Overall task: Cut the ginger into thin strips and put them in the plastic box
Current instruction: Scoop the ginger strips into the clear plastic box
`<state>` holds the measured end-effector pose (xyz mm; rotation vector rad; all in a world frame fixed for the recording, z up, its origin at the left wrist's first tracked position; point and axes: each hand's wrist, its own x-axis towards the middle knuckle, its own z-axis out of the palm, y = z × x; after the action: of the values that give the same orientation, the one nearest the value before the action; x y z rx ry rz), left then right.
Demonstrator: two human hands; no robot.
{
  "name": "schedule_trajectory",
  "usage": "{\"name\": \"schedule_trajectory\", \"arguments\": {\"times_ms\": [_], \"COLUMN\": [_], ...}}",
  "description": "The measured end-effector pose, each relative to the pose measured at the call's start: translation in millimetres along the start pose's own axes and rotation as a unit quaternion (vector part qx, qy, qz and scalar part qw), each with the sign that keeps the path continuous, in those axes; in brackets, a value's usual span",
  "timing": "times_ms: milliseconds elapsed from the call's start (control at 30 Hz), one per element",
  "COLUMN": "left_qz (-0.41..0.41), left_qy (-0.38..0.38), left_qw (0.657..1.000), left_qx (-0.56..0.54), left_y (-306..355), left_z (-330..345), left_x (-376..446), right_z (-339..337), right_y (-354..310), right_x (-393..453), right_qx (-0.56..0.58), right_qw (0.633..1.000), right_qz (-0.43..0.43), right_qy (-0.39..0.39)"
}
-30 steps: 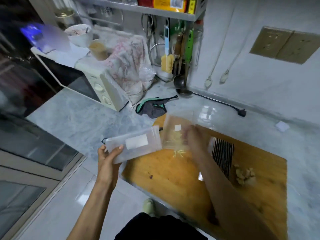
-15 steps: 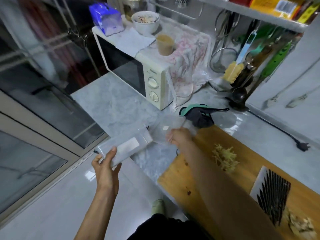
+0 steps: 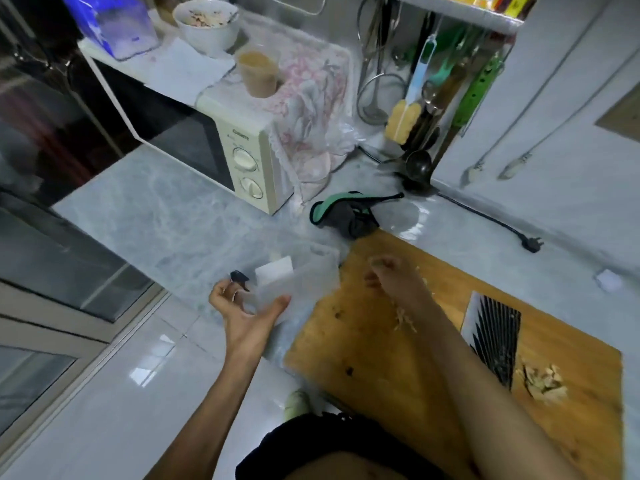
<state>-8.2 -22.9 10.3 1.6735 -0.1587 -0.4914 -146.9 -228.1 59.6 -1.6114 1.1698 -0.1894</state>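
Clear plastic box point(image 3: 298, 282) with white label, translucent, sitting on grey counter point(image 3: 166, 223) just left of board's point(image 3: 398, 358) left corner; contents not readable through blur. Ginger strips point(image 3: 404, 320): one small pale loose clump on board, partly hidden by right forearm. Ginger chunks point(image 3: 542, 379): one pile of pale scraps at board's right side, beside cleaver point(image 3: 493, 337). Count: one box, one board, one cleaver lying flat, one strip clump, one scrap pile, two hands. Left hand point(image 3: 247, 311): cupped around box's near-left end, thumb on front wall, fingers curled behind; small black bit at fingertips, unclear what. Grasping box loosely. Right hand point(image 3: 388, 273): over board's upper-left corner, just right of box, motion-blurred, fingers bunched; cannot tell whether pinching strips or empty. Not touching box as far as visible. Rest: microwave point(image 3: 221, 140) at back left with bowl point(image 3: 206, 24) and cup point(image 3: 259, 72) on top, dark green-edged cloth point(image 3: 346, 214) between microwave and board, utensils hanging at back wall.
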Motion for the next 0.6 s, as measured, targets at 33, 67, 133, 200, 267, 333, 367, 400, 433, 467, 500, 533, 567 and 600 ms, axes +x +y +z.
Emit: {"name": "schedule_trajectory", "arguments": {"times_ms": [33, 67, 133, 200, 267, 333, 367, 400, 433, 467, 500, 533, 567, 600], "left_qz": [0.009, 0.01, 0.018, 0.041, 0.072, 0.112, 0.124, 0.132, 0.137, 0.137, 0.134, 0.131, 0.126, 0.121], "left_qy": [-0.01, -0.016, -0.014, 0.015, 0.049, 0.066, 0.064, 0.06, 0.053, 0.044, 0.036, 0.027, 0.019, 0.011], "left_qw": [1.0, 1.0, 0.999, 0.997, 0.992, 0.984, 0.98, 0.974, 0.968, 0.962, 0.956, 0.951, 0.946, 0.942], "left_qx": [0.006, 0.012, 0.033, 0.064, 0.089, 0.119, 0.142, 0.172, 0.202, 0.232, 0.258, 0.28, 0.299, 0.312], "left_y": [-3, -5, -2, 3, 7, 4, 3, 0, -3, -6, -11, -14, -16, -18], "left_z": [10, 19, 37, 54, 66, 74, 76, 77, 78, 78, 78, 77, 75, 73], "left_x": [-1, -2, -6, -8, -8, -4, -3, -1, 0, 1, 2, 3, 4, 5], "right_z": [-8, -16, -30, -39, -43, -42, -40, -38, -34, -31, -27, -24, -21, -20], "right_y": [7, 12, 24, 36, 50, 60, 62, 61, 60, 58, 56, 56, 57, 58], "right_x": [-7, -14, -26, -36, -41, -42, -43, -46, -47, -48, -50, -50, -50, -51], "right_qx": [0.008, 0.008, -0.002, -0.006, -0.022, -0.039, -0.042, -0.042, -0.039, -0.035, -0.032, -0.035, -0.04, -0.046], "right_qw": [1.0, 1.0, 1.0, 0.999, 0.999, 0.998, 0.998, 0.999, 0.999, 0.999, 0.999, 0.999, 0.999, 0.998], "right_qz": [0.003, 0.008, 0.006, 0.014, 0.027, 0.029, 0.028, 0.026, 0.024, 0.025, 0.023, 0.019, 0.012, 0.005], "right_qy": [0.014, 0.023, 0.031, 0.034, 0.036, 0.029, 0.025, 0.022, 0.016, 0.008, -0.002, -0.013, -0.022, -0.031]}}
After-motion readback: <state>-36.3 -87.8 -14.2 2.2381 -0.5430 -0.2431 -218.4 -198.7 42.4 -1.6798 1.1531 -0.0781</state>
